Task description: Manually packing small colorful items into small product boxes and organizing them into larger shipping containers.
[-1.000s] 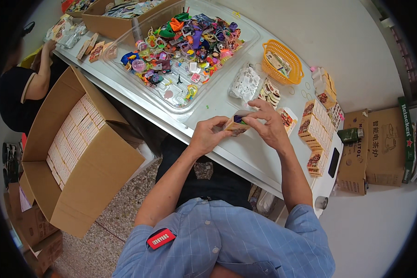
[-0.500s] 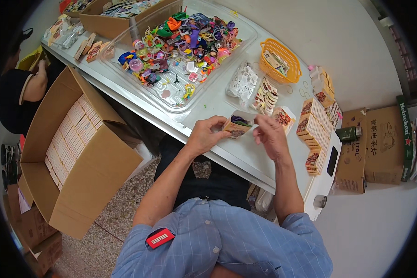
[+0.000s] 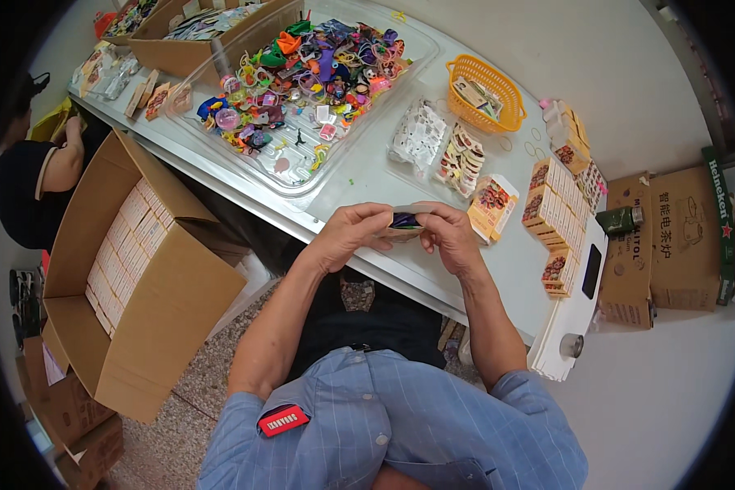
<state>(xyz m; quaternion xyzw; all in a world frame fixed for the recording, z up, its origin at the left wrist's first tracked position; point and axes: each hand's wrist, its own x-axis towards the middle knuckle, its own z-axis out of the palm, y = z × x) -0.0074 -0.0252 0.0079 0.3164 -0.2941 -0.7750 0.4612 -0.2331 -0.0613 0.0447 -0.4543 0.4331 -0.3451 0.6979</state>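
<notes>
Between my two hands, over the table's front edge, is a small open-topped paper box [image 3: 401, 234] with purple and green contents showing inside. My left hand [image 3: 354, 234] grips its left side with thumb and fingers. At the opposite side, my right hand [image 3: 449, 234] pinches the upper rim. Just right of that hand lies a flat orange-and-white printed carton [image 3: 492, 209]. Beyond the hands are a clear bag of white pieces [image 3: 419, 139] and a bundle of cream-and-brown printed cards [image 3: 462, 161].
A clear plastic tray [image 3: 302, 186] holds many colourful small toys. A yellow basket [image 3: 521, 114] contains packets. Rows of filled small boxes [image 3: 557, 204] stand at right. An open cardboard carton [image 3: 167, 327], packed with boxes, is left of me. A person [image 3: 33, 184] sits far left.
My right hand has come in from beside the box to hold its rim. The box has turned, so its open top faces me more. The view has shifted slightly.
</notes>
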